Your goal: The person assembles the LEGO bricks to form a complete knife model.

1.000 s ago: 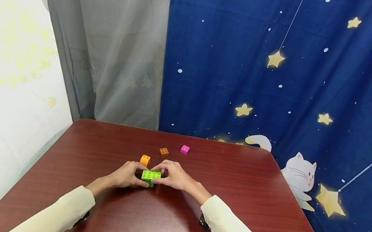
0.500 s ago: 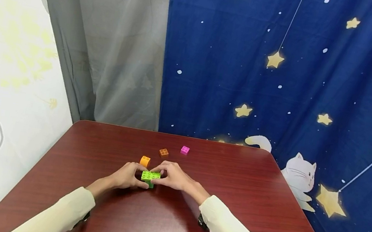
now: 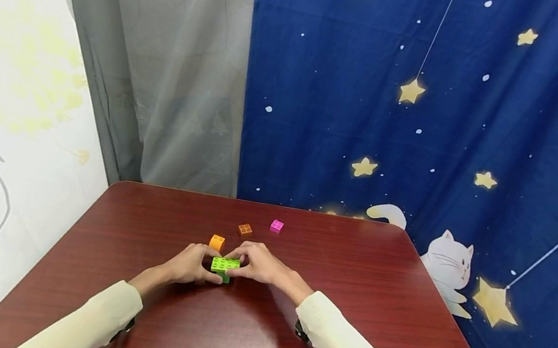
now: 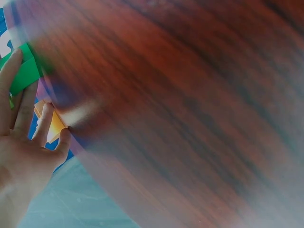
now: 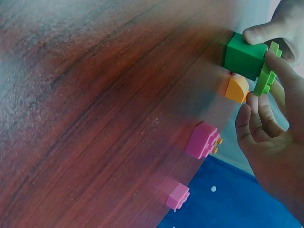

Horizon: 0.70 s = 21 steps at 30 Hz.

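A light green building brick [image 3: 226,264] with several studs sits on a darker green block [image 5: 245,55], its right end overhanging. My left hand [image 3: 188,263] grips this pair from the left; in the right wrist view its thumb lies against the dark green block. From the right, my right hand [image 3: 264,266] pinches the light green brick, its thumb on the near side. Just beyond the hands stands an orange brick [image 3: 216,242] with a curved side. The right wrist view also has a pink brick [image 5: 202,140] near my right fingers, mostly hidden in the head view.
Farther back on the dark red wooden table [image 3: 324,303] lie a brown brick [image 3: 245,229] and a small magenta brick [image 3: 277,226]. Behind the table's far edge hang a grey curtain [image 3: 198,64] and a blue star-patterned curtain [image 3: 323,102].
Both hands stay around the green bricks with barely any movement. The head view has shifted very slightly, so the table appears a little lower.
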Each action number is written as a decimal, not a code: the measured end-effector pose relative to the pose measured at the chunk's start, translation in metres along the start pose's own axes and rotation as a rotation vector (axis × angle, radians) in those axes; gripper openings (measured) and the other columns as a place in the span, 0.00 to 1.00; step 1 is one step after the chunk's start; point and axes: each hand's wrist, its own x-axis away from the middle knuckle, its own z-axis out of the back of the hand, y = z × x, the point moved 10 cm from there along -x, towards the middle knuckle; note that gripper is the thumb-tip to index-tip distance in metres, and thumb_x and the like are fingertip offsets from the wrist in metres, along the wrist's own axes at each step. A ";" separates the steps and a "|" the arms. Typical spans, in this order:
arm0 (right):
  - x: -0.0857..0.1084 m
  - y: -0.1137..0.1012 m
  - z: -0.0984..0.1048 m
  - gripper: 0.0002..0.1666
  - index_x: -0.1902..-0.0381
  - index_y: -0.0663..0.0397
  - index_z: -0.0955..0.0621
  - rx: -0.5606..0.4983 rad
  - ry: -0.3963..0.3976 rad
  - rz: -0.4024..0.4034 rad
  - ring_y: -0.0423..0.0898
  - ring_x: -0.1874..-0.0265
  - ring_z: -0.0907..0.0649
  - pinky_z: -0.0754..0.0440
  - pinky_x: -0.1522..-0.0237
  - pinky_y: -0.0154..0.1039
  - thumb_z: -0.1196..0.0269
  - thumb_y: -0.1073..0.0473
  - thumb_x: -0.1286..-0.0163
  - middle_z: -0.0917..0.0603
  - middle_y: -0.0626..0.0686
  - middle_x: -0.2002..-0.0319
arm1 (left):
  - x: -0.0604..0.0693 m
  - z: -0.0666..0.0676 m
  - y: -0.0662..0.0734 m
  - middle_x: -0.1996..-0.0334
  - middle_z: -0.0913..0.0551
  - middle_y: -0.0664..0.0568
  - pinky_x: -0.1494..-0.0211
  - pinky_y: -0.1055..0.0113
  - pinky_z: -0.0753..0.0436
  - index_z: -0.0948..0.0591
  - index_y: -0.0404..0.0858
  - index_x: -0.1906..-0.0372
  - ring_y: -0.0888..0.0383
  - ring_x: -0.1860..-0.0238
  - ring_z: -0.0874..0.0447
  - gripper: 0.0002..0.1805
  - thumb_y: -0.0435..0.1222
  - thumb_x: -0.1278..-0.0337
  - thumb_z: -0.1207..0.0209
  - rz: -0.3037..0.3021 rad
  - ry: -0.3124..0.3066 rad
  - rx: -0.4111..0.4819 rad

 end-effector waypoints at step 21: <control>0.002 0.005 -0.005 0.19 0.46 0.41 0.11 0.003 0.018 -0.022 0.40 0.61 0.20 0.24 0.60 0.26 0.25 0.46 0.33 0.19 0.41 0.60 | 0.000 0.001 0.002 0.64 0.14 0.66 0.56 0.67 0.22 0.12 0.51 0.60 0.63 0.64 0.22 0.14 0.47 0.51 0.20 0.001 -0.001 -0.019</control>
